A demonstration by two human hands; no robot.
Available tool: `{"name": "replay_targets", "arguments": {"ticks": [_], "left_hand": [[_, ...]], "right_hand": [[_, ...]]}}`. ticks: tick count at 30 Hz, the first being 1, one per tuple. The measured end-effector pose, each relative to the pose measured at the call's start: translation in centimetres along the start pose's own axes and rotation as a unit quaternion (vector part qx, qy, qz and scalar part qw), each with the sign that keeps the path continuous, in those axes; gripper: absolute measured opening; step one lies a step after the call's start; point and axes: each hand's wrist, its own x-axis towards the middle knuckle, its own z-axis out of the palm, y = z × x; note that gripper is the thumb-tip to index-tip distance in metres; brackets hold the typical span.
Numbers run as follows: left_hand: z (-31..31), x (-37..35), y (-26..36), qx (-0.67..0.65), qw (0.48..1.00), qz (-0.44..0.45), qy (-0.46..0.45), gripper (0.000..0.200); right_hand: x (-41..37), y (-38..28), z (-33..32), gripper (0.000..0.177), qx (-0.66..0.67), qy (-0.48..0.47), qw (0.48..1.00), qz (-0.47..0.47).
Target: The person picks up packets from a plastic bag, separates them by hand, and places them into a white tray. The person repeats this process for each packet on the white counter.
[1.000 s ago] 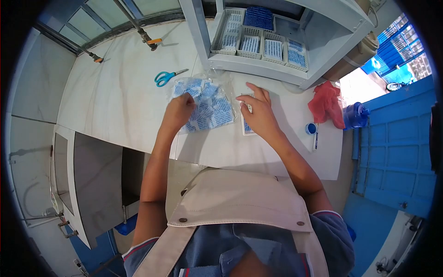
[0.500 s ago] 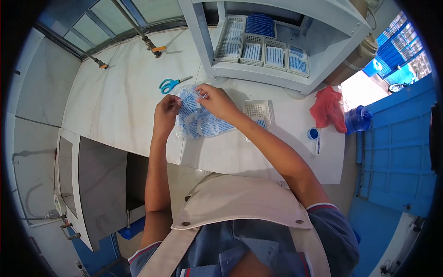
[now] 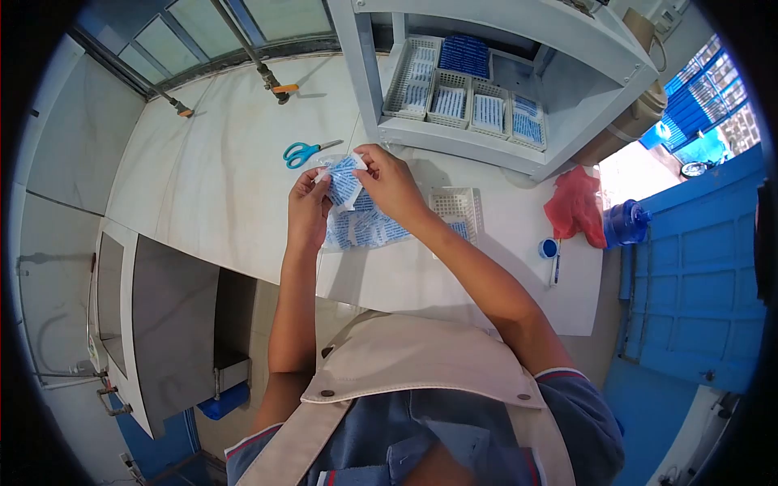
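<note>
My left hand (image 3: 308, 202) pinches the left edge of a white packet with blue print (image 3: 345, 185), which looks like a small sachet sheet. At its upper right corner, the fingers of my right hand (image 3: 387, 180) are closed on the same packet. It is held up over a clear plastic bag (image 3: 369, 230) filled with similar blue-printed packets, and partly covers the bag. Just beyond my left hand lie scissors with turquoise handles (image 3: 301, 154). A small white basket (image 3: 442, 199) with some packets in it stands to the right of the bag, partly behind my right forearm.
A grey metal shelf (image 3: 462, 136) at the back holds several white baskets (image 3: 448, 100) of packets. On the right of the table are a small blue-topped pot (image 3: 548, 248), a white pen-like stick (image 3: 555, 271), a red cloth or bag (image 3: 577, 206) and a blue water bottle (image 3: 626, 223).
My hands have raised a packet from the bag, and it now stretches between them. Before, the fingers were in the bag's opening. The view has shifted slightly.
</note>
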Motion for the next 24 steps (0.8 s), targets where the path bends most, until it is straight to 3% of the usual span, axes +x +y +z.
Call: {"name": "replay_targets", "arguments": {"ticks": [6,9,11,18,20,24], "left_hand": [[0.9,-1.3,0.3,-0.018,0.999,-0.02,0.024,0.025],[1.8,-1.9,0.2,-0.045,0.998,-0.037,0.007,0.029],[2.8,-2.3,0.4,-0.028,0.999,-0.036,0.008,0.031],[3.5,-2.6,0.3,-0.011,0.999,-0.026,-0.015,0.033],[3.1,-2.3,0.0,0.079,0.996,-0.038,-0.029,0.033],[4.2,-2.4,-0.8,0.024,0.999,-0.028,-0.018,0.034]], "right_hand": [[-0.3,0.2,0.0,0.024,0.028,0.035,0.996,0.072],[-0.6,0.8,-0.4,0.02,0.108,0.006,0.987,0.121],[-1.0,0.2,-0.9,0.015,0.126,0.037,0.977,0.169],[-2.4,0.2,-2.2,0.02,0.114,0.049,0.984,0.131],[-2.8,0.0,-2.4,0.023,0.058,0.045,0.993,0.096],[-3.2,-0.8,-2.9,0.024,0.096,0.045,0.982,0.158]]}}
